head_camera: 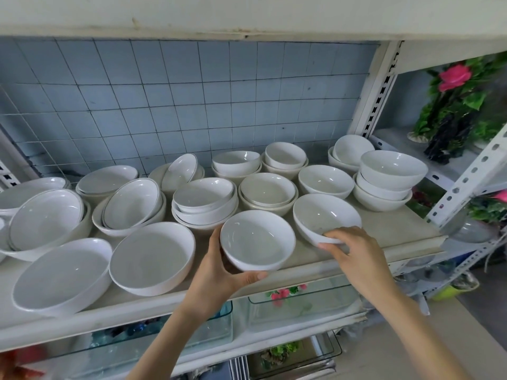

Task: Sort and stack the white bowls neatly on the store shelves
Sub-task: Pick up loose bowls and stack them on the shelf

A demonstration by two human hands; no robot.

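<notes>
Many white bowls crowd a pale shelf (384, 242), some loose, some in short stacks. My left hand (219, 272) grips a small white bowl (258, 238) near the shelf's front edge, fingers behind it and thumb under its front. My right hand (354, 253) holds the near rim of a tilted white bowl (325, 218) just to the right. A three-bowl stack (384, 185) stands at the far right. Two wide shallow bowls (152, 256) (61, 275) sit at the front left.
A blue tiled wall (178, 100) backs the shelf, and the underside of an upper shelf (247, 15) hangs close overhead. A slotted white upright (375, 91) stands at the right. Artificial flowers (455, 78) fill the neighbouring rack. Glass tanks (301, 311) sit on the shelf below.
</notes>
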